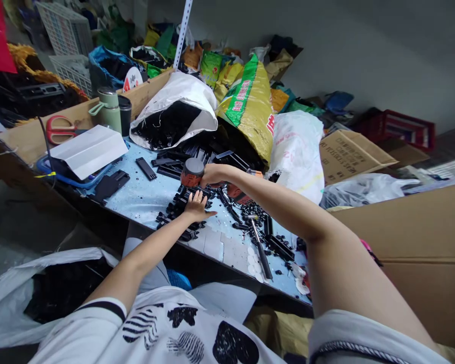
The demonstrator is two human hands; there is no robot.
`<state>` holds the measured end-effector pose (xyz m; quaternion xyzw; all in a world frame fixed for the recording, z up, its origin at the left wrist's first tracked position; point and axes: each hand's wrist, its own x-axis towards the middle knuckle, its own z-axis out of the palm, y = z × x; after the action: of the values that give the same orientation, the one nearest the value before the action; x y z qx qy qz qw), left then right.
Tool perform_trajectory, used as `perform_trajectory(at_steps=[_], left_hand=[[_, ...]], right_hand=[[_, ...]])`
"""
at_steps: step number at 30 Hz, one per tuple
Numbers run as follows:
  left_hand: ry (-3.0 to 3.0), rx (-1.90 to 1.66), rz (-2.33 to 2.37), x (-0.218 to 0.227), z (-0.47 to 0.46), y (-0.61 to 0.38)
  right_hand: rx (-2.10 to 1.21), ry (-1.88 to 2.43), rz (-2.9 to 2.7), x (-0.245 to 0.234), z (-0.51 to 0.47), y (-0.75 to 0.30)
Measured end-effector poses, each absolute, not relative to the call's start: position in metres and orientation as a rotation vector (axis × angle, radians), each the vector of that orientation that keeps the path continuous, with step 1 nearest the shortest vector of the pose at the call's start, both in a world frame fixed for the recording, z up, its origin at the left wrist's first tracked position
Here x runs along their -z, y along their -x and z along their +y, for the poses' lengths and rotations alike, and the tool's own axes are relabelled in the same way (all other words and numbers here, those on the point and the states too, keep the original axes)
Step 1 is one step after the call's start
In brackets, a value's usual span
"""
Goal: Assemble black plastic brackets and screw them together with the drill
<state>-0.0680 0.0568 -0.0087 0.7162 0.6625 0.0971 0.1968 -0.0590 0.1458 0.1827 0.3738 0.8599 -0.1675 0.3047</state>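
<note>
My right hand (213,173) grips a cordless drill (192,173) with an orange and black body, held over black plastic parts on the light blue table top. Just below the drill, my left hand (197,206) lies with fingers spread on a row of these black plastic parts (174,208); a ring shows on one finger. The drill's tip is hidden from me. A hammer (258,245) with a black handle rests to the right, among small black pieces (246,215). One flat black strip (146,169) lies left of the drill.
Behind the hands stand a white sack (191,91) of black parts, a yellow-green sack (250,108) and another white sack (296,146). At left are a blue tray (84,183), red scissors (60,130) and a green bottle (111,112). Cardboard (413,237) borders the right.
</note>
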Motion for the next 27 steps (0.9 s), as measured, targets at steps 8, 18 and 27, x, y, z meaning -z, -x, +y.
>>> perform_trajectory(at_steps=[8,18,27], left_hand=[[-2.033,-0.351,1.849,0.015,-0.004,0.067],[-2.084,-0.458,1.849,0.015,-0.006,0.069],[-2.097,-0.491,1.862,0.023,-0.006,0.068]], right_hand=[[0.519,-0.979,2.242,-0.187,0.117,0.053],[0.268,-0.845,2.327,-0.201,0.082,0.058],[0.343,-0.764,2.286,-0.184,0.063,0.066]])
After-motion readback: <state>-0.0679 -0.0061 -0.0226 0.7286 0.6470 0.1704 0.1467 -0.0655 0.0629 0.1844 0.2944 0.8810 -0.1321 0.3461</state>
